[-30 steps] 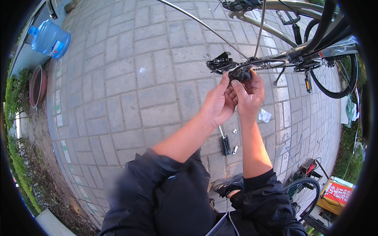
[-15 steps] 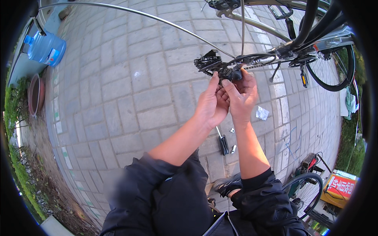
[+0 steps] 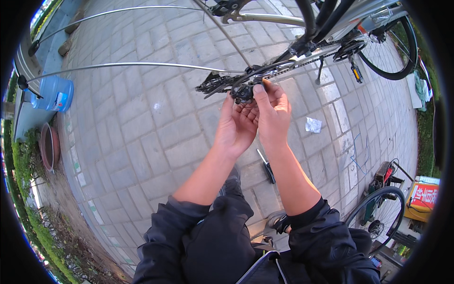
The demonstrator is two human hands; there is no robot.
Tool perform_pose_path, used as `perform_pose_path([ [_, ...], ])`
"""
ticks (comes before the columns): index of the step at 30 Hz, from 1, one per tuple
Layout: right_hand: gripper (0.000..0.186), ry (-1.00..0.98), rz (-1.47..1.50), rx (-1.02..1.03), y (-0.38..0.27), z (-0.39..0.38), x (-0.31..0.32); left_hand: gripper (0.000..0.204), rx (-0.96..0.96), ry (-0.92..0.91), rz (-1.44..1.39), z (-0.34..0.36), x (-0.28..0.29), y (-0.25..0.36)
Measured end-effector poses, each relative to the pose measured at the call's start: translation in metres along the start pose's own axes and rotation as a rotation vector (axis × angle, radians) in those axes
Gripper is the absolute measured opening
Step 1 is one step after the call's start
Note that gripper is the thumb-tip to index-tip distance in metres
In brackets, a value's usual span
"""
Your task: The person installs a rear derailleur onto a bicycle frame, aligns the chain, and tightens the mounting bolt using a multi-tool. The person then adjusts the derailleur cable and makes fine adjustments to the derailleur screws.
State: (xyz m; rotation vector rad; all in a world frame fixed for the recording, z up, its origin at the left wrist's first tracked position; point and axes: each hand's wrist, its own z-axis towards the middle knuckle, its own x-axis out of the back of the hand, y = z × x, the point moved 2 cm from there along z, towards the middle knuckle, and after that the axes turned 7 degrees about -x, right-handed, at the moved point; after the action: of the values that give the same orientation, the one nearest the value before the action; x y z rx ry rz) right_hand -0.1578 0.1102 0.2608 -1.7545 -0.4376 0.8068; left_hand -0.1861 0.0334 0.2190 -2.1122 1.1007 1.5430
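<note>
A black rear derailleur (image 3: 243,93) hangs at the back of a bicycle, whose black frame tubes (image 3: 309,33) run up to the right. My left hand (image 3: 234,127) has its thumb pressed to the derailleur's lower left side, its other fingers curled beneath. With thumb and forefinger, my right hand (image 3: 274,116) grips the same derailleur from the right. A chain (image 3: 302,67) stretches from there toward the crank (image 3: 350,49). Black cogs or cage parts (image 3: 212,84) stick out to the left. The fingertips behind the derailleur are hidden.
On the paving below lies a screwdriver-like tool (image 3: 266,167), partly behind my right forearm. A small clear plastic bag (image 3: 313,125) rests to the right. A loose wheel (image 3: 378,213) stands at lower right. A blue water jug (image 3: 56,93) and a reddish basin (image 3: 49,146) are at left.
The view has shifted, and both hands with the derailleur appear farther left. The derailleur looks turned, its rounded black body now facing me. Small metal pieces beside the tool are now out of sight.
</note>
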Motion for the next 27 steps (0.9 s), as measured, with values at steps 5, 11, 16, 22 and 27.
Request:
perform_pose_path([
  [5, 0.045, 0.096, -0.183, -0.188, -0.013, -0.004, -0.001, 0.060, 0.110, -0.075, -0.155, 0.000, 0.017, -0.005],
  [11, 0.055, 0.239, -0.683, 0.025, -0.015, -0.006, -0.003, 0.061, 0.130, -0.155, -0.115, -0.013, 0.013, -0.015],
  [16, 0.052, 0.216, -0.865, 0.293, -0.013, -0.006, -0.003, 0.068, 0.131, -0.131, -0.066, -0.018, 0.020, -0.014],
  [22, 0.048, 0.239, -1.054, 0.528, 0.002, 0.001, 0.006, 0.066, -0.005, -0.041, 0.230, -0.032, 0.005, -0.005],
  [27, 0.042, 0.182, -0.959, 0.588, 0.002, 0.003, 0.002, 0.061, -0.114, 0.117, 0.607, -0.030, -0.016, 0.008],
])
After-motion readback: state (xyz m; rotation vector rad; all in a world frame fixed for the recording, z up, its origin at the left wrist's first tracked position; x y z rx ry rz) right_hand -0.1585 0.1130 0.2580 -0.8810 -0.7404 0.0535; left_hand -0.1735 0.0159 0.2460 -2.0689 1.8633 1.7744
